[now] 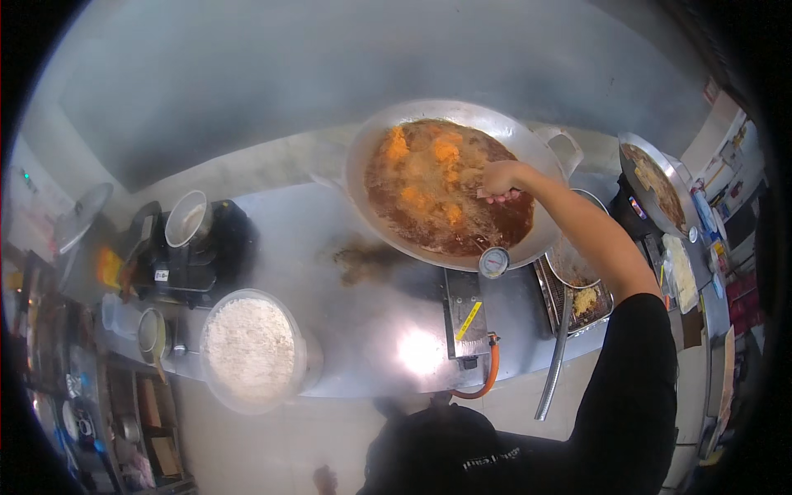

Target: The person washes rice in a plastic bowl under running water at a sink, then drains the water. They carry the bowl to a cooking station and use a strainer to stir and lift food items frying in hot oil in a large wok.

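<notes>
My right hand (502,181) reaches over a large metal wok (442,110) with its fingers curled. A small brownish edge shows at the fist, too unclear to tell whether it is a held thing. Brown frying oil (507,226) foams in the wok. Several clumps of orange fried food (445,150) float in it, left of my hand. A dial thermometer (494,262) is fixed at the wok's near rim. At the bottom edge, low beside my body, my left hand (325,479) is blurred and partly cut off.
A tub of white powder (250,346) stands at the counter's front left. Right of the wok, a strainer (566,266) with a long handle rests over a wire-rack tray (597,312). An orange hose (493,365) joins the burner (461,325). A second wok (671,179) stands far right.
</notes>
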### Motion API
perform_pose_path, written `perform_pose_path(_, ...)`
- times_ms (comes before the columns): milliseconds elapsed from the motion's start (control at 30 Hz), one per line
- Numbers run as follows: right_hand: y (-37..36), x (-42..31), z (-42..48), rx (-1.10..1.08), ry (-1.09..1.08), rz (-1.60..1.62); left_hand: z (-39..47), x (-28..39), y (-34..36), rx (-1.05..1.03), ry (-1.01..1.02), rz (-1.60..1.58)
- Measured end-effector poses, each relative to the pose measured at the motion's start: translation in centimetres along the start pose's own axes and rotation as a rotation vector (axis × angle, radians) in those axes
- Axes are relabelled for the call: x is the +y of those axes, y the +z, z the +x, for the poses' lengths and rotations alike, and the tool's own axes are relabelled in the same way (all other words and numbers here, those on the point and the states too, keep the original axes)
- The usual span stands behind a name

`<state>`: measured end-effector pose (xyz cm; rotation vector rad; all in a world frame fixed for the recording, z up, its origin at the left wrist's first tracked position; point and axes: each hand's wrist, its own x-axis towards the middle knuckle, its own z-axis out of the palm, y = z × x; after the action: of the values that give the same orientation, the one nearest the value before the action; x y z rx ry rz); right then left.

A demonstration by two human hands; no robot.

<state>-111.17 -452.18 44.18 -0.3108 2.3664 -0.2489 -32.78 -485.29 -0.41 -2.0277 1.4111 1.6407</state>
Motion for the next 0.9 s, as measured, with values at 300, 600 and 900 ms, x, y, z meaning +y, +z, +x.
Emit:
perform_pose_path(300, -2.3, 1.2, 0.8, 0.255, -0.056, -0.077, 0.7, -1.0, 1.3, -0.076, 0.036, 0.012)
perform_pose_path(600, -1.8, 0.7, -7.2, 0.572, 0.074, -0.639, 1.2, 0.5, 2.1, -0.093, 0.059, 0.037)
perform_pose_path(900, -1.8, 2.6, -11.3, 0.642, 0.152, -0.753, -1.2, 3.4, 4.2, -0.074, 0.114, 0.054)
